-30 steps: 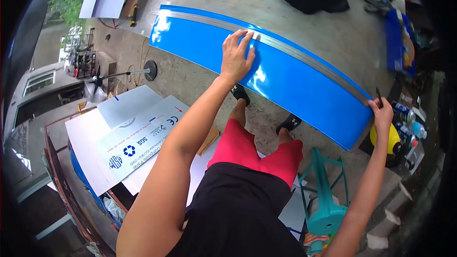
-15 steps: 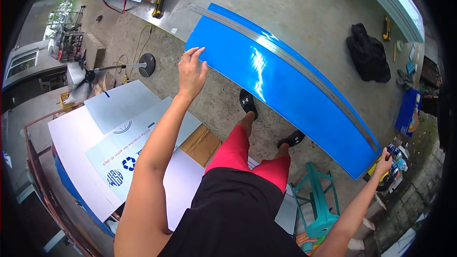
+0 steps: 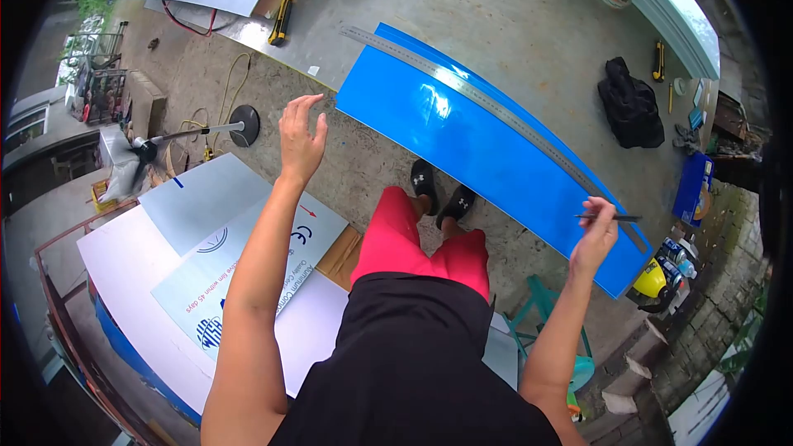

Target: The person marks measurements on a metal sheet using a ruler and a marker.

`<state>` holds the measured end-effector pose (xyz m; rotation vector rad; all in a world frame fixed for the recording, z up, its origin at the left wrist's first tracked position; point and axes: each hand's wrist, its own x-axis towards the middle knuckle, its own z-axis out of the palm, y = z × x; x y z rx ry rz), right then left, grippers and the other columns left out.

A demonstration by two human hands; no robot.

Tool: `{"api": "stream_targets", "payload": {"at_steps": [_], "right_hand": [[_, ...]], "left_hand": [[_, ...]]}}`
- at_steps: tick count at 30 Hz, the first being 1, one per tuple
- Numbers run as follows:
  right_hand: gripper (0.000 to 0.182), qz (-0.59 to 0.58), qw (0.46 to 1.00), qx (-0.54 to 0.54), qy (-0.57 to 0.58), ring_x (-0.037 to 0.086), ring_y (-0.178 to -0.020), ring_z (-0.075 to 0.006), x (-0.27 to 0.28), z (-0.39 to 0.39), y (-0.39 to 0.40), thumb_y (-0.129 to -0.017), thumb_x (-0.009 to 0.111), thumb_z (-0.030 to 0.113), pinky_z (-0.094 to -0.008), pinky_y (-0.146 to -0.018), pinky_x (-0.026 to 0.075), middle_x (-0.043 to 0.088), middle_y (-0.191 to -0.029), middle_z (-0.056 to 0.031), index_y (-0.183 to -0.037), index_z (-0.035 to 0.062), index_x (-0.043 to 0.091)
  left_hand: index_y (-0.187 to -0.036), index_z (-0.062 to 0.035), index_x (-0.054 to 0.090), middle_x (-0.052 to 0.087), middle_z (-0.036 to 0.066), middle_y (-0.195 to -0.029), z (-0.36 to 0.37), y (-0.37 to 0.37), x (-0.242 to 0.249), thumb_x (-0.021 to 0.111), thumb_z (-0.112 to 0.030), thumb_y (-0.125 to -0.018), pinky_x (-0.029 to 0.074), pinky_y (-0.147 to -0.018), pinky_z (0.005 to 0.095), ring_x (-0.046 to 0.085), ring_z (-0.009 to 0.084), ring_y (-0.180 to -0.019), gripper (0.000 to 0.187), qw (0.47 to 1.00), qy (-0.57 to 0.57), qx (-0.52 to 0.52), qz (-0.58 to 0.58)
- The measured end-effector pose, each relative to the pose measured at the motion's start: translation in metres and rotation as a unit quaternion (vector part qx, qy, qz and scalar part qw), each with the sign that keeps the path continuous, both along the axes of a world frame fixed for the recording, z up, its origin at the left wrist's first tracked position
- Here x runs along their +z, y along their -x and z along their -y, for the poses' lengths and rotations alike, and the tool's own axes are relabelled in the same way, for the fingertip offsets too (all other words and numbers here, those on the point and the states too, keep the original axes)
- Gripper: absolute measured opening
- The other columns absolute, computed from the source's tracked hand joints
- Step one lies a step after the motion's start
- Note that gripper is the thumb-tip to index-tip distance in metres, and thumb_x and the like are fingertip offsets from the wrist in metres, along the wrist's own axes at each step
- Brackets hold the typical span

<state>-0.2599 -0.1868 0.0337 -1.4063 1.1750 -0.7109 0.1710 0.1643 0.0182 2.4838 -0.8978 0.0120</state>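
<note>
The table (image 3: 512, 41) bears black cloth (image 3: 631, 107) beyond blue panel (image 3: 471, 140), left hand (image 3: 302, 136) spread, right hand (image 3: 596, 235) gripping pen (image 3: 628, 218)

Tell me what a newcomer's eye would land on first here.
Most likely the glossy blue panel at the table's near edge, with a long metal ruler lying along its far side. Next, perhaps, the right hand over the panel's right end, holding a dark pen-like tool. The pink shorts also stand out, below the panel in view.
</note>
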Motion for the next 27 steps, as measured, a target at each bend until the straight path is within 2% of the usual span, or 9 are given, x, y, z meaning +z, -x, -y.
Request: {"api": "stream_targets", "payload": {"at_steps": [6, 9, 11, 12, 14, 16, 21, 24, 27], "right_hand": [[0.038, 0.01, 0.994, 0.085, -0.071, 0.067, -0.086, -0.013, 0.014, -0.086, -0.093, -0.118, 0.049, 0.03, -0.0278, -0.076, 0.054, 0.071, -0.099, -0.0078, -0.107, 0.0005, 0.069], [0.033, 0.035, 0.991, 0.115, -0.062, 0.071, -0.087, -0.0172, 0.003, -0.117, -0.134, -0.117, 0.051, 0.024, -0.0319, -0.082, 0.057, 0.07, -0.106, -0.0114, -0.106, -0.0014, 0.068], [0.024, 0.041, 0.991, 0.107, -0.069, 0.072, -0.089, -0.0191, -0.004, -0.134, -0.165, -0.115, 0.052, 0.014, -0.035, -0.085, 0.059, 0.067, -0.113, -0.0136, -0.105, -0.0031, 0.066], [0.008, 0.049, 0.99, 0.084, -0.098, 0.072, -0.097, -0.0199, -0.008, -0.141, -0.181, -0.108, 0.059, -0.002, -0.034, -0.092, 0.061, 0.062, -0.117, -0.0139, -0.105, -0.0048, 0.066], [0.004, 0.051, 0.992, 0.081, -0.077, 0.073, -0.1, -0.0209, -0.009, -0.151, -0.222, -0.104, 0.062, -0.006, -0.0346, -0.094, 0.061, 0.061, -0.117, -0.0137, -0.105, -0.0046, 0.066], [0.016, 0.046, 0.994, 0.091, -0.048, 0.076, -0.104, -0.0236, -0.011, -0.16, -0.252, -0.095, 0.068, -0.016, -0.0353, -0.097, 0.063, 0.06, -0.116, -0.013, -0.105, -0.0042, 0.065], [0.02, 0.046, 0.993, 0.105, -0.007, 0.078, -0.099, -0.0247, -0.018, -0.165, -0.307, -0.09, 0.069, -0.019, -0.0336, -0.092, 0.066, 0.061, -0.112, -0.0125, -0.103, -0.0042, 0.065], [0.02, 0.044, 0.995, 0.087, 0.014, 0.077, -0.094, -0.0206, -0.03, -0.155, -0.318, -0.089, 0.075, -0.015, -0.0313, -0.086, 0.066, 0.064, -0.105, -0.0116, -0.102, -0.0036, 0.066], [0.021, 0.043, 0.995, 0.081, 0.042, 0.075, -0.09, -0.0178, -0.052, -0.141, -0.321, -0.088, 0.078, -0.014, -0.0289, -0.081, 0.065, 0.065, -0.103, -0.011, -0.101, -0.0026, 0.066]], "left_hand": [[-0.131, -0.0112, 0.066, 0.064, 0.01, -0.134, 0.026, -0.048, -0.004, 0.071, -0.009, -0.094, 0.043, -0.111, 0.0463, 0.06, 0.0322, -0.128, 0.038, 0.993, 0.001, -0.114, 0.028], [-0.132, -0.013, 0.065, 0.062, 0.011, -0.138, 0.058, -0.1, -0.014, 0.071, -0.01, -0.094, 0.042, -0.112, 0.0479, 0.058, 0.0335, -0.13, 0.039, 0.985, -0.002, -0.169, 0.027], [-0.138, -0.019, 0.064, 0.056, 0.01, -0.145, 0.07, -0.133, -0.025, 0.07, -0.01, -0.094, 0.041, -0.114, 0.0484, 0.054, 0.0337, -0.134, 0.046, 0.968, -0.02, -0.243, 0.054], [-0.138, -0.019, 0.064, 0.056, 0.01, -0.145, 0.074, -0.148, -0.032, 0.07, -0.01, -0.094, 0.041, -0.114, 0.0484, 0.054, 0.0337, -0.134, 0.046, 0.968, -0.021, -0.247, 0.044], [-0.146, -0.0267, 0.063, 0.052, 0.009, -0.15, 0.084, -0.177, -0.044, 0.068, -0.012, -0.096, 0.039, -0.116, 0.0487, 0.05, 0.033, -0.138, 0.052, 0.937, -0.046, -0.341, 0.058], [-0.148, -0.0298, 0.062, 0.051, 0.009, -0.151, 0.089, -0.197, -0.055, 0.067, -0.013, -0.097, 0.039, -0.117, 0.0486, 0.049, 0.0325, -0.138, 0.054, 0.929, -0.049, -0.363, 0.054], [-0.15, -0.0367, 0.06, 0.048, 0.007, -0.153, 0.094, -0.212, -0.086, 0.069, -0.015, -0.096, 0.037, -0.12, 0.0472, 0.047, 0.0295, -0.14, 0.06, 0.915, -0.034, -0.399, 0.052], [-0.151, -0.0395, 0.06, 0.047, 0.006, -0.154, 0.091, -0.213, -0.09, 0.069, -0.018, -0.097, 0.034, -0.123, 0.048, 0.046, 0.0287, -0.141, 0.058, 0.911, -0.024, -0.409, 0.054], [-0.149, -0.038, 0.064, 0.047, 0.009, -0.153, 0.092, -0.213, -0.089, 0.06, -0.024, -0.104, 0.033, -0.125, 0.0529, 0.045, 0.0341, -0.141, 0.047, 0.907, -0.026, -0.415, 0.068]]}}
